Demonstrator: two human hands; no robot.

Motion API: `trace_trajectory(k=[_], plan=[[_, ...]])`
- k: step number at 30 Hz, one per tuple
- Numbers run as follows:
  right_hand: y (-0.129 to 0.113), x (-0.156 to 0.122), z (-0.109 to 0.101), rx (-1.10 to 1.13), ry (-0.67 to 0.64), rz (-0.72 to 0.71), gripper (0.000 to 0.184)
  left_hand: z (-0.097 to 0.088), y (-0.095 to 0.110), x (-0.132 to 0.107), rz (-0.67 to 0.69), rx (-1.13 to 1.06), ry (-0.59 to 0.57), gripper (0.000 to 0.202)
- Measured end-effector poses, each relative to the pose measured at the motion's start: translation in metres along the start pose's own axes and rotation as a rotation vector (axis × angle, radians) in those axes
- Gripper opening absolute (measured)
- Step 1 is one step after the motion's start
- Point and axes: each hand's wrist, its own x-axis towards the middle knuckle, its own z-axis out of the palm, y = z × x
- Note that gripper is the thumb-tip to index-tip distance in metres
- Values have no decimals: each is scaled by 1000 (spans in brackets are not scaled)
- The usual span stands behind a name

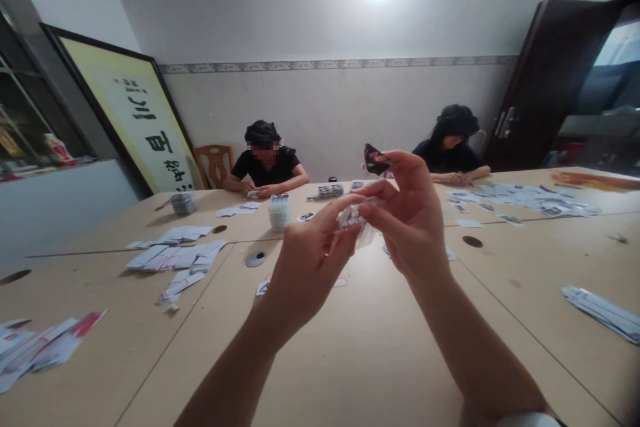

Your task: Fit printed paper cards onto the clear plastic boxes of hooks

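Observation:
My left hand (313, 247) is closed, its thumb and fingers pinching a small crinkled clear plastic bag (367, 235) above the table. From the other side, the thumb of my right hand (415, 223) presses on the same bag. A small black card-like piece (376, 159) with red and orange print sticks out at the raised fingers of my right hand, held near their tips. What lies inside the bag is too small to make out. Beneath my hands, a small printed card (263, 288) lies partly hidden by my left wrist.
White paper pieces (173, 257) lie in piles on the left of the table (350, 360). Stacked cards (280, 212) stand farther back. Many loose cards (520, 199) spread at right, near a strip stack (600, 312). Two people (267, 160) sit opposite, hands on the table.

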Motion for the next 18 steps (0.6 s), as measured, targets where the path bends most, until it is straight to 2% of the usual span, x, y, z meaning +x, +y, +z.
trace_trajectory(k=[18], plan=[[2,1,1,-66,12,-49,51,1,-2,0,2,9,15,38]])
